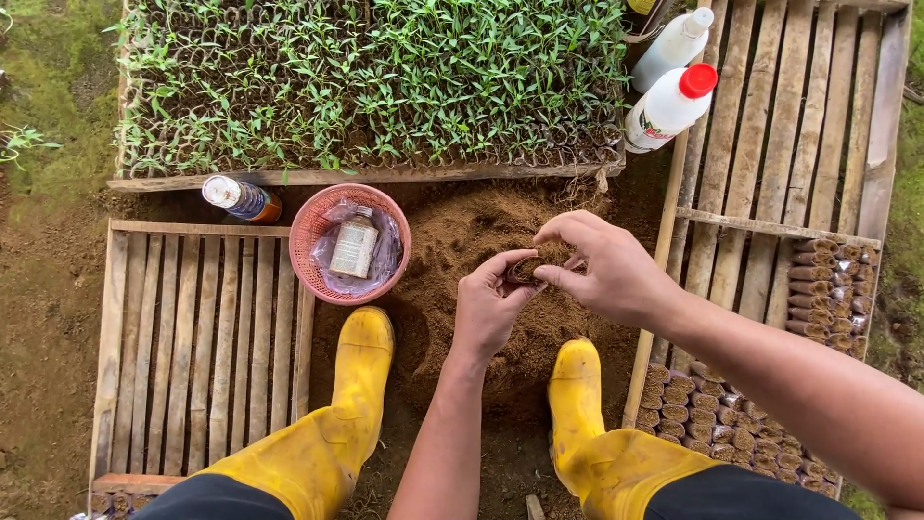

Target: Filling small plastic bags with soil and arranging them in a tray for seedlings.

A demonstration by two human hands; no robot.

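A seedling tray point(375, 87) fills twelve o'clock; a mound of brown soil point(462, 241) lies at centre between two yellow boots point(356, 404). Over it, the left hand point(491, 308) pinches a small soil-filled pot point(525, 272), its long axis running toward two o'clock. The right hand point(606, 270), at three o'clock and touching it, presses curled fingers into its mouth.

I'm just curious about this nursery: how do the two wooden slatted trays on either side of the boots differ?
The left tray shows almost bare slats; the right tray holds rows of soil-filled bags. Two white bottles lie on the right tray's top edge, none on the left tray. Both are slatted wood.
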